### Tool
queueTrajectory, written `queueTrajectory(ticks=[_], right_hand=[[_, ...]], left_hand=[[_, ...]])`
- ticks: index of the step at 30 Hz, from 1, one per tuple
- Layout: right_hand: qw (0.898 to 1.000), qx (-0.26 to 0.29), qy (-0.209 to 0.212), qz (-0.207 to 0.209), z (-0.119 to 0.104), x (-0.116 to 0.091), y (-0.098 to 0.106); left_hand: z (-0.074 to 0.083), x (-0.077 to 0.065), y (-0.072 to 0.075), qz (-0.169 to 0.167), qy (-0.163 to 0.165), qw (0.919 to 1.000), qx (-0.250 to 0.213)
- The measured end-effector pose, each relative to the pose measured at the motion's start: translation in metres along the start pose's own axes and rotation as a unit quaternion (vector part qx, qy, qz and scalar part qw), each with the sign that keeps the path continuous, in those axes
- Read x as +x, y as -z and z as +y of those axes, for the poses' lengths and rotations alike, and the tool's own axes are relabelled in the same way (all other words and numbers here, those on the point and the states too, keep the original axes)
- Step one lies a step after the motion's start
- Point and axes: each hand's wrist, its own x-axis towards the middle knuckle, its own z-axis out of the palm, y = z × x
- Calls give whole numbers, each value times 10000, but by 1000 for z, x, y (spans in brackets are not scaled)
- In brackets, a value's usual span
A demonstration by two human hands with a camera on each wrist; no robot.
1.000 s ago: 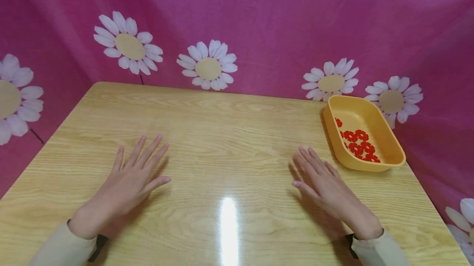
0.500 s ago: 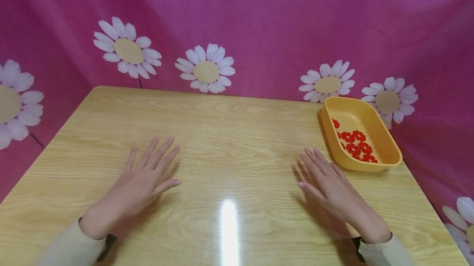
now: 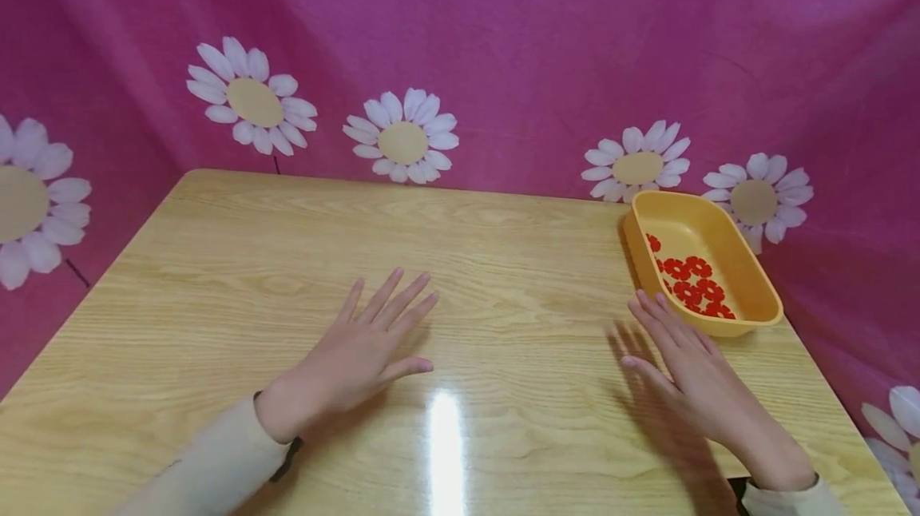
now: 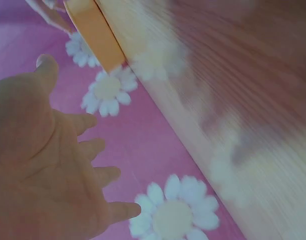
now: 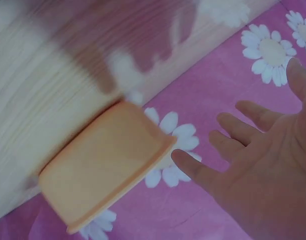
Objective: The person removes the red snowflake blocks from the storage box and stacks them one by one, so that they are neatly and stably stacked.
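Observation:
A yellow-orange plastic tub (image 3: 751, 276) stands at the right rear of the table, with several red flower-shaped pieces (image 3: 688, 292) in it. My right hand (image 3: 693, 384) hovers over the table just in front of the tub, fingers straight and holding nothing. In the head view its fingertips overlap the tub's near left corner; whether they touch it I cannot tell. Above the middle of the table is my left hand (image 3: 352, 356), palm down, fingers spread, nothing in it. The left wrist view shows its bare palm (image 4: 43, 165), and the right wrist view shows the tub's outer wall (image 5: 105, 150).
The wooden table (image 3: 345, 236) has a light grain and a bright glare streak near its front. Behind it and at both sides hangs a magenta cloth (image 3: 503, 45) printed with white daisies. The tub sits close to the table's right edge.
My left hand has moved right, toward the middle of the table. My right hand has moved right, closer to the tub. The tub and its red pieces have stayed in place.

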Motion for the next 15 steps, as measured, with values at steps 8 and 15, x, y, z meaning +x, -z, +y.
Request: queueTrajectory(ticks=[8,15], right_hand=[[9995,68,-154,257,29,-10,19],[9991,5,-355,225,54,-6,37]], left_hand=[[37,46,-11,-486,-571,9972,-35],[72,86,-22,-782,-1072,9908,263]])
